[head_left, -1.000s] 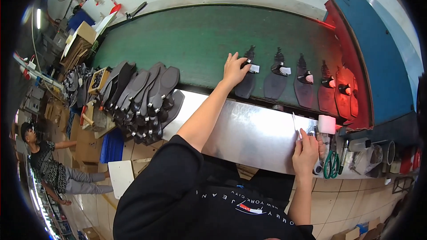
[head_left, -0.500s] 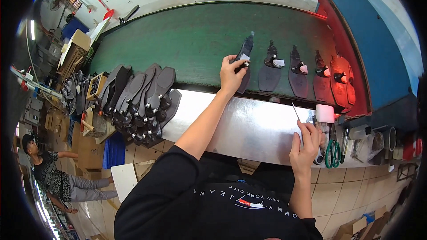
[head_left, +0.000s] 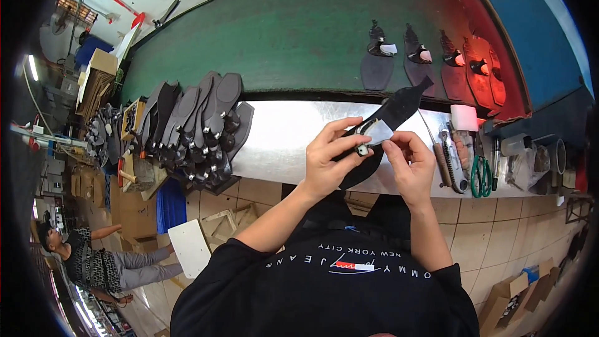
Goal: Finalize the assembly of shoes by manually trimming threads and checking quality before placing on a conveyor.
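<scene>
My left hand (head_left: 331, 156) is closed around the strap end of a black sandal (head_left: 402, 106), held tilted above the metal work surface (head_left: 284, 131). A white slip of paper (head_left: 378, 131) sticks out at its strap, beside a shiny ornament. My right hand (head_left: 412, 165) is closed at that slip, thumb and forefinger at its edge; the fingertips partly hide the contact. Right of this hand lies an awl (head_left: 443, 165) with a wooden handle. Several similar sandals stand in a row on the green conveyor belt (head_left: 249, 43), the rightmost under red light.
A heap of dark sandals (head_left: 199, 131) lies at the left of the work surface. Green-handled scissors (head_left: 480, 178), a utility knife (head_left: 460, 175) and a pink-white block (head_left: 463, 117) lie at the right. A blue machine housing (head_left: 524, 37) borders the belt. Another person (head_left: 93, 256) stands far left.
My left hand has lifted the sandal off the belt and brought it nearer over the work surface. My right hand has let go of the awl and moved left to the paper slip.
</scene>
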Demonstrator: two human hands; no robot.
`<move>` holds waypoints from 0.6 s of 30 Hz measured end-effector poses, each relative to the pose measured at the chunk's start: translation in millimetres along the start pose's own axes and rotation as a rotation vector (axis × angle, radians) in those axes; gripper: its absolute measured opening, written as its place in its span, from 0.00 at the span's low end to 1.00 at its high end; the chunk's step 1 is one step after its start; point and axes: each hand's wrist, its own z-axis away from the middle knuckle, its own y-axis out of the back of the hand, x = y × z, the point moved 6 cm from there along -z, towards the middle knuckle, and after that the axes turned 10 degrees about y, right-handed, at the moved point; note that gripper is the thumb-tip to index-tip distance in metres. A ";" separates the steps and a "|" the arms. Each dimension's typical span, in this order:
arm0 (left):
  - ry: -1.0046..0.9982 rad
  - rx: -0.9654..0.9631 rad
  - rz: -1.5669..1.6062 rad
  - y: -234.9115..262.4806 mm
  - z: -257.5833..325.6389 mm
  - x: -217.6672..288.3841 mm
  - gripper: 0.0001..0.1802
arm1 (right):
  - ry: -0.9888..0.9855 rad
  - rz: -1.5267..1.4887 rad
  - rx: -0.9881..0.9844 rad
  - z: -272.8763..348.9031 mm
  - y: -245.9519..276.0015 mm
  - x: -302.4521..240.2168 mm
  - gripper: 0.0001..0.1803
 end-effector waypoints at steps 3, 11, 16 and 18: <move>-0.089 -0.010 -0.063 2.9 9.4 -0.2 0.18 | -0.118 -0.129 -0.035 3.8 -3.7 9.4 0.07; -0.107 -0.050 -0.065 -6.3 14.0 -8.0 0.20 | -0.613 -0.732 -0.057 28.6 -6.0 32.0 0.09; 0.257 -0.034 0.446 -4.2 13.3 -31.0 0.17 | -0.375 -0.543 0.059 24.1 30.4 43.7 0.09; 0.341 -0.040 0.512 2.2 17.3 -33.2 0.17 | -0.262 -0.638 0.020 17.4 21.8 36.9 0.11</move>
